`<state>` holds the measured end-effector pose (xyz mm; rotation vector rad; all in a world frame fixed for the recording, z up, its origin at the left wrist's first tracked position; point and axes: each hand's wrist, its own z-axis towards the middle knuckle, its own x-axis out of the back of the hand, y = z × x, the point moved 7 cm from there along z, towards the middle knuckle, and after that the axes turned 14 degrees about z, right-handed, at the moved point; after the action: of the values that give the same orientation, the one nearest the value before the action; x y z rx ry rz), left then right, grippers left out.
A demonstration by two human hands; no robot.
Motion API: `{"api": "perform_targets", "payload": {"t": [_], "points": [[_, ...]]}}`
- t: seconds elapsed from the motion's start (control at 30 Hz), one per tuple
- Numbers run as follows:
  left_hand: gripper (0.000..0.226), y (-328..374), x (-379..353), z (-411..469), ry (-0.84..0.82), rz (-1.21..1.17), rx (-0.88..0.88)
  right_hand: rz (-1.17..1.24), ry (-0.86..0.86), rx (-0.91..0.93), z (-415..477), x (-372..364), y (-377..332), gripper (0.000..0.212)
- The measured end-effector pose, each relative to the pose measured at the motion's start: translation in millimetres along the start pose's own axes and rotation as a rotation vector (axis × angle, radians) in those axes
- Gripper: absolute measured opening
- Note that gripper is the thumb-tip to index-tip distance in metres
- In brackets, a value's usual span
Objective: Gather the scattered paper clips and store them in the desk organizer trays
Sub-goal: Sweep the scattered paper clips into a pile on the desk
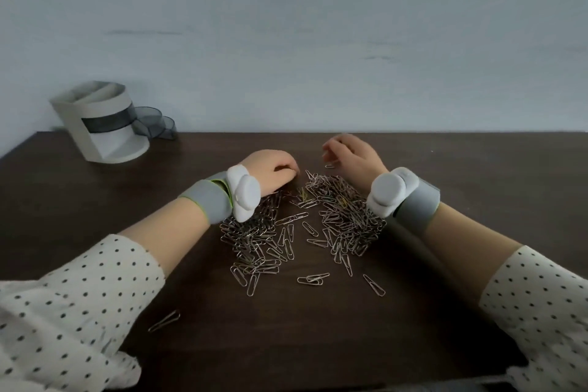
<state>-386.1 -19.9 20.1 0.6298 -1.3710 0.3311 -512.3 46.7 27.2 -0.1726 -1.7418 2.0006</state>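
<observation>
Loose cream fabric with small dark dots forms the left sleeve and right sleeve at the lower corners, and behind the bare left hand and right hand the green-edged grey left wristband and plain grey right wristband each carry a rounded white device.

Pale blue-grey wall fills the upper half of the frame; dark brown wooden desk spans the lower half, evenly lit.

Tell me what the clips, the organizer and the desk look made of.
Paper clips: bare metal wire, going by the silvery glints. Organizer: matte off-white shell, probably plastic. Its fanned-out trays look like smoky see-through plastic. Desk: dark brown with faint grain, either wood or wood-look laminate; cannot tell which.
</observation>
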Motion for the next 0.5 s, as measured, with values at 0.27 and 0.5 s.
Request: {"api": "perform_targets", "payload": {"t": [0.27,0.5], "points": [[0.036,-19,-2,-53,0.019,0.027,0.117,-0.629,-0.493,0.046,-22,-58,5,0.042],[0.041,7,14,-98,0.081,-0.066,0.019,-0.53,-0.439,0.128,-67,-21,-25,0.048]]}}
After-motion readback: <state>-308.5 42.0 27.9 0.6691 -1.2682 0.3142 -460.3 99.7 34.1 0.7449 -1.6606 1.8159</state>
